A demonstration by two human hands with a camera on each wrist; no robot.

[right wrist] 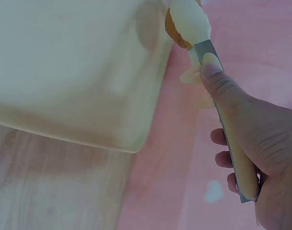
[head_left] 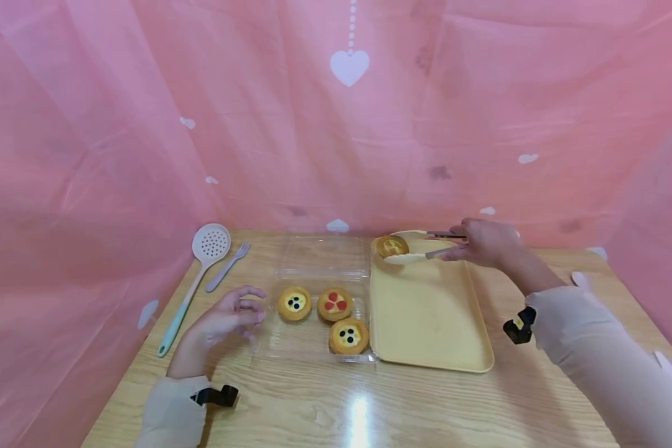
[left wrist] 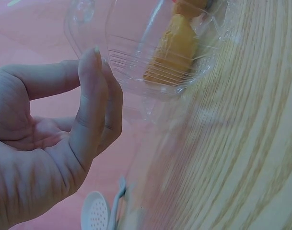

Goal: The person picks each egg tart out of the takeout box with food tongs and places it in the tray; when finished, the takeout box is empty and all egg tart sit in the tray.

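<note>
My right hand grips a pair of tongs with pale scalloped tips. Between those tips is an egg tart, at the far left corner of the yellow tray. In the right wrist view the tart's brown crust shows behind one tip. My left hand hangs loosely curled, holding nothing, beside the left edge of a clear plastic box with its lid raised at the back. Inside the box are two tarts with dark dots, a left tart and a front tart, plus a red-topped tart.
On the left of the wooden table lie a slotted skimmer with a mint handle and a small lilac fork. A pink curtain with white hearts closes off the back and sides. The tray stands right against the box.
</note>
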